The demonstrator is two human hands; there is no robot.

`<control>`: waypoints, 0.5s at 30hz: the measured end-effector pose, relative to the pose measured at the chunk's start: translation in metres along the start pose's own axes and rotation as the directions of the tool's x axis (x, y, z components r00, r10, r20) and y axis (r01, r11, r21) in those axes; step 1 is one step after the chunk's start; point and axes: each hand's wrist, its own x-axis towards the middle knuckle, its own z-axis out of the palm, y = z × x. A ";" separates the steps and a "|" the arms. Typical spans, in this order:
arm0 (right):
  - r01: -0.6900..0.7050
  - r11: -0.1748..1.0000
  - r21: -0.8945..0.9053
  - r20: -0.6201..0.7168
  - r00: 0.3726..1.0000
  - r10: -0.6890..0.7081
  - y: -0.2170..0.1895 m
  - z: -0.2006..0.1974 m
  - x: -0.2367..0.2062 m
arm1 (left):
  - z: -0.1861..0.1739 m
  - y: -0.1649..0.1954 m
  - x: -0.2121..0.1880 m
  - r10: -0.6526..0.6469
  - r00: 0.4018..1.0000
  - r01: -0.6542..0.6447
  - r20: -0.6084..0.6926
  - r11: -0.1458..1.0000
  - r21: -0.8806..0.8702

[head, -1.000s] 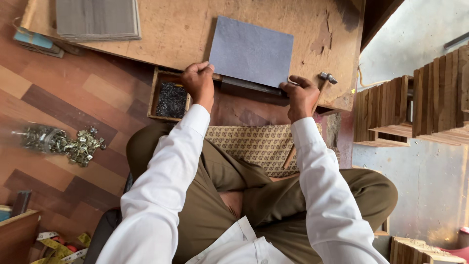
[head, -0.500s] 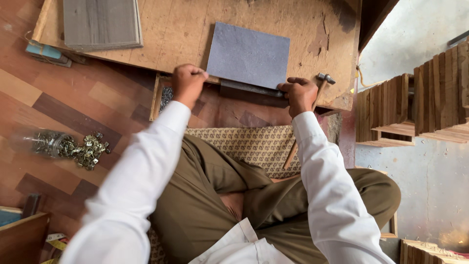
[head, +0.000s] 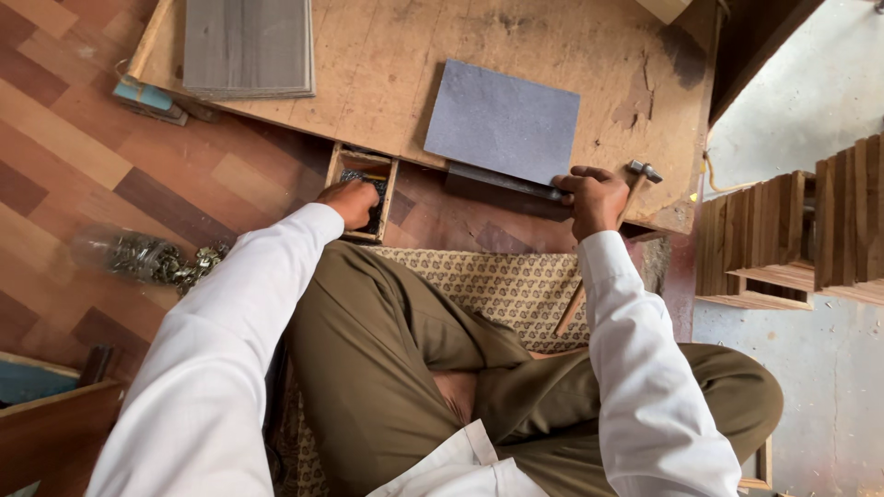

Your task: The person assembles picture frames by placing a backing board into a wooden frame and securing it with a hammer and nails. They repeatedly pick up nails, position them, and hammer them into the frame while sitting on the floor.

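Sitting cross-legged on a patterned mat (head: 502, 285). Left hand (head: 350, 202) is dipped into a small wooden box (head: 361, 191) of dark nails, can't tell how the fingers are set in there. Right hand (head: 594, 198) has its fingers wrapped around a hammer (head: 615, 221), head poking out just past them. Right beyond those fingers a grey board (head: 502, 121) lies flat on the worn wooden surface (head: 387, 64).

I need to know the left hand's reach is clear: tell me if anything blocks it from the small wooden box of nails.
Nothing visible does. The left hand is already at the small wooden box, its fingers dipping into the dark nails. The right hand is apart, holding a hammer at the grey panel.
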 end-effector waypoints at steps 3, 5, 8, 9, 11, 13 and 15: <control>-0.031 0.999 0.028 0.004 1.000 0.031 0.001 0.001 0.001 | -0.001 0.002 -0.006 0.012 1.000 -0.012 -0.010 0.999 -0.035; -0.041 0.998 0.040 0.012 0.999 0.041 0.002 0.001 0.002 | -0.004 0.002 -0.008 0.025 0.998 -0.030 -0.063 0.997 -0.077; -0.025 0.999 0.043 0.015 1.000 0.025 0.004 0.000 0.002 | -0.004 0.003 -0.009 0.032 0.996 -0.045 -0.083 0.987 -0.155; -0.007 0.999 0.050 0.017 1.000 0.006 0.004 0.000 0.002 | -0.004 0.003 -0.008 0.037 0.998 -0.043 -0.057 0.993 -0.114; 0.007 0.999 0.045 0.014 1.000 -0.008 0.004 0.000 0.001 | -0.003 0.003 -0.008 0.038 0.999 -0.038 -0.001 0.999 -0.032; 0.004 1.000 0.029 0.002 1.000 -0.004 0.003 0.000 0.000 | -0.002 0.003 -0.007 0.022 1.000 -0.022 -0.010 0.999 -0.049; 0.013 1.000 0.027 0.000 1.000 -0.013 0.002 0.000 -0.001 | -0.002 0.002 -0.005 0.024 1.000 -0.024 -0.010 0.998 -0.050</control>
